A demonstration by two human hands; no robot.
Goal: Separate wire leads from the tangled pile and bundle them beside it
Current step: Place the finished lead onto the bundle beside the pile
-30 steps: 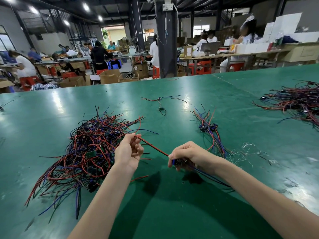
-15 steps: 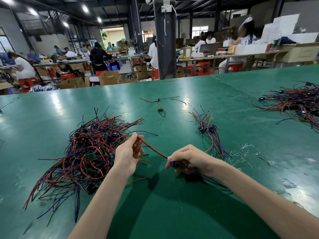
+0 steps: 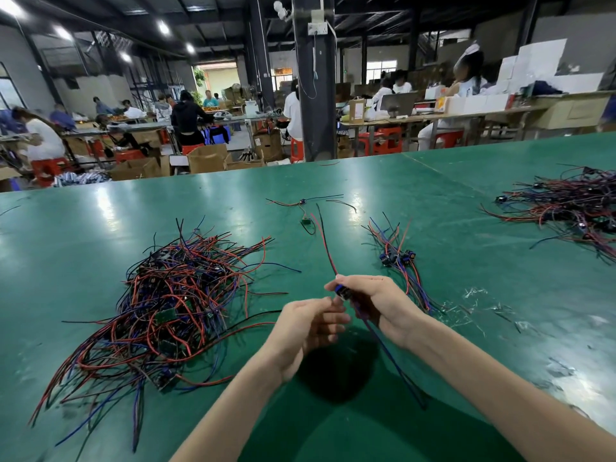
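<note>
Right hand (image 3: 376, 305): thumb and fingers are curled round a single wire lead (image 3: 325, 241), gripping it at its blue connector (image 3: 343, 291). The lead is held off the table (image 3: 500, 261).

Left hand (image 3: 310, 325): the fingers are loosely curled, with the tips close against the right hand's fingertips. No wire is seen in this hand, and it appears to hold nothing.

Held lead: the long axis runs from far to near. The red and black ends stand free beyond the right hand, pointing away from the person. The blue and black ends trail back and to the right, under the right wrist.

Bundle (image 3: 396, 258): it lies on the table just beyond and to the right of the right hand, connectors grouped together. Its wires run far-left to near-right, roughly parallel to the held lead.

Tangled pile (image 3: 173, 295): it is to the left, on the left hand's side and apart from the bundle.

Assessment: the right hand is the nearer to the bundle. Delivery looks like a short carry forward and right, and the lead needs little turning to lie along the bundle with its connector beside the others.
</note>
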